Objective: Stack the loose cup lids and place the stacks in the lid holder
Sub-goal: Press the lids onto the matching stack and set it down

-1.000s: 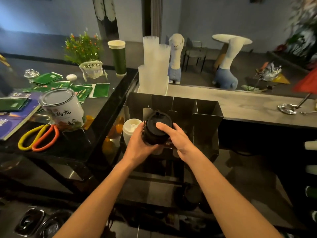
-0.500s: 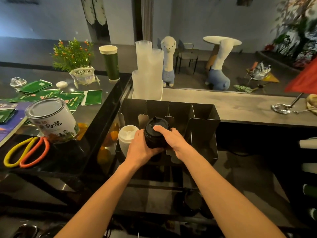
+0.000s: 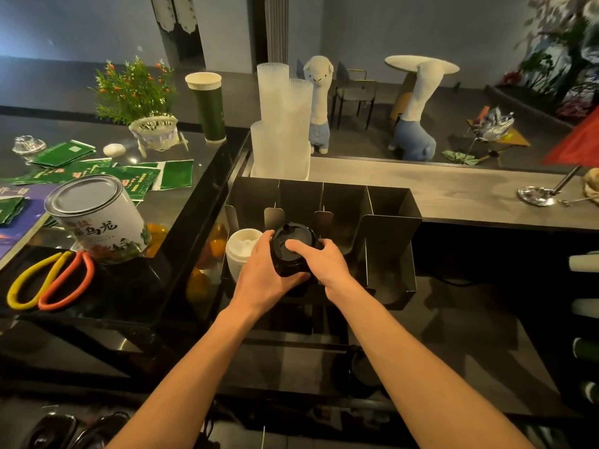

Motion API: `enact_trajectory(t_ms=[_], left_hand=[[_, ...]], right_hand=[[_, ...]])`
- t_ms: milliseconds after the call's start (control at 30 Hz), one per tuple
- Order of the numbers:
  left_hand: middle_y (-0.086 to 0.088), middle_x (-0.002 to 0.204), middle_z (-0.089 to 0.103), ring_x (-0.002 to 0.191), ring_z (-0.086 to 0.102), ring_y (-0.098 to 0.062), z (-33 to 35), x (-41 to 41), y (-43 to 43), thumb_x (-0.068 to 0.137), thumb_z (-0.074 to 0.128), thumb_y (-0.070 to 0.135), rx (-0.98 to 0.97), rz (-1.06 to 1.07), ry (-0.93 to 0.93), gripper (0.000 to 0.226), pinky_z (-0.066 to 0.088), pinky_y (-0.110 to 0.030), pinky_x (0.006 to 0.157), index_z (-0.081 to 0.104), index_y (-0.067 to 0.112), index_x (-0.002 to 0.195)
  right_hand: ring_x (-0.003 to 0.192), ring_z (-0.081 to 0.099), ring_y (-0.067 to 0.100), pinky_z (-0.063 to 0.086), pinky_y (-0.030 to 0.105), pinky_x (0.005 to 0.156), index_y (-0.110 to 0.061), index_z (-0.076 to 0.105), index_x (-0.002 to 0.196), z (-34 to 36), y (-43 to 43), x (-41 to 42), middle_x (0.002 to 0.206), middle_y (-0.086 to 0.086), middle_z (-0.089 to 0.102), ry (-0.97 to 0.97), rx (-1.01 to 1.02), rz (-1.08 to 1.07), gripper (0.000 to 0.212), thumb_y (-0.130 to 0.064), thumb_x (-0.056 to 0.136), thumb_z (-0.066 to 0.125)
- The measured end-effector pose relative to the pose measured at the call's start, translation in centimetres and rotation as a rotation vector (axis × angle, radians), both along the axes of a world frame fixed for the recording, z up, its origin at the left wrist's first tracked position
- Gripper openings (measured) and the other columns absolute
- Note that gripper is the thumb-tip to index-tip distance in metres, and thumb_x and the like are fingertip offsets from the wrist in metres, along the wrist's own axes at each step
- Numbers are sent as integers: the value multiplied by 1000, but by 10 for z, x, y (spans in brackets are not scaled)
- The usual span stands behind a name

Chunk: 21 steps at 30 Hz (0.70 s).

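Note:
A stack of black cup lids (image 3: 293, 251) sits in the second slot from the left of the black metal lid holder (image 3: 392, 228). My left hand (image 3: 265, 273) grips the stack from the left and below. My right hand (image 3: 319, 262) holds it from the right, its index finger lying across the top lid. A stack of white lids (image 3: 241, 249) stands in the leftmost slot, just beside my left hand. The lower part of the black stack is hidden by my hands.
Tall stacks of clear plastic cups (image 3: 282, 124) stand behind the holder. On the dark counter to the left are a tea tin (image 3: 97, 218), yellow and orange scissors (image 3: 48, 280), green packets (image 3: 139, 176), a green paper cup (image 3: 207, 106) and a small potted plant (image 3: 139, 95).
Both hands have carried the black lid stack lower into the holder's second slot. The grip looks the same throughout.

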<state>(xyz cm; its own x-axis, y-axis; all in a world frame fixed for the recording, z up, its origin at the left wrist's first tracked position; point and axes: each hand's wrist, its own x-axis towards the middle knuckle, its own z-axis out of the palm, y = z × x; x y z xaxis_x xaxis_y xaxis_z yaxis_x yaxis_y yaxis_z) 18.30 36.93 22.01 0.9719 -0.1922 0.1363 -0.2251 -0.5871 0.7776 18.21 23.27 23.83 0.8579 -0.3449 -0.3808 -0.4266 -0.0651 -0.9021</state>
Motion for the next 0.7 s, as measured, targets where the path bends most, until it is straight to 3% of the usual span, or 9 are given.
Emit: enact_trajectory(t_ms=[100, 233, 333, 500, 600, 700], left_hand=[[-3, 153, 43, 140, 43, -21, 4, 1, 0, 72, 89, 40, 42, 16, -36, 102, 39, -41, 113, 30, 18, 152], [-3, 153, 43, 141, 42, -22, 7, 2, 3, 74, 87, 41, 76, 20, -43, 98, 39, -43, 113, 32, 19, 152], [-1, 147, 48, 135, 48, -22, 6, 2, 2, 74, 84, 50, 121, 29, -83, 93, 48, -47, 107, 37, 21, 150], [-5, 144, 56, 134, 51, -26, 4, 2, 5, 75, 80, 57, 234, 108, -218, 91, 44, -47, 108, 44, 19, 149], [-8, 139, 60, 132, 50, -30, 3, 5, 8, 74, 80, 59, 315, 124, -276, 88, 40, -54, 111, 49, 17, 145], [-8, 140, 59, 136, 46, -30, 1, 9, 9, 73, 81, 59, 344, 131, -306, 88, 36, -54, 113, 51, 15, 143]], right_hand=[[116, 54, 19, 51, 32, 90, -24, 48, 140, -1, 4, 0, 136, -2, 55, -2, -50, 22, 77, -59, 77, 76], [128, 45, 26, 44, 33, 89, -21, 42, 147, 1, 5, 2, 150, 2, 26, 37, -187, 46, 86, -67, 80, 70], [114, 47, 19, 44, 31, 86, -20, 46, 142, -3, 5, 3, 146, 3, 35, 39, -172, 45, 84, -69, 78, 69], [106, 59, 17, 55, 38, 92, -29, 61, 124, -5, 15, 1, 126, -3, 60, -12, -199, -5, 96, -88, 49, 55], [106, 59, 18, 54, 44, 95, -30, 61, 118, -4, 20, -2, 121, -3, 61, -14, -296, -1, 85, -89, 58, 51], [123, 52, 24, 41, 46, 108, -26, 62, 124, -5, 18, -2, 125, -3, 62, -18, -507, 14, 77, -84, 75, 48]])
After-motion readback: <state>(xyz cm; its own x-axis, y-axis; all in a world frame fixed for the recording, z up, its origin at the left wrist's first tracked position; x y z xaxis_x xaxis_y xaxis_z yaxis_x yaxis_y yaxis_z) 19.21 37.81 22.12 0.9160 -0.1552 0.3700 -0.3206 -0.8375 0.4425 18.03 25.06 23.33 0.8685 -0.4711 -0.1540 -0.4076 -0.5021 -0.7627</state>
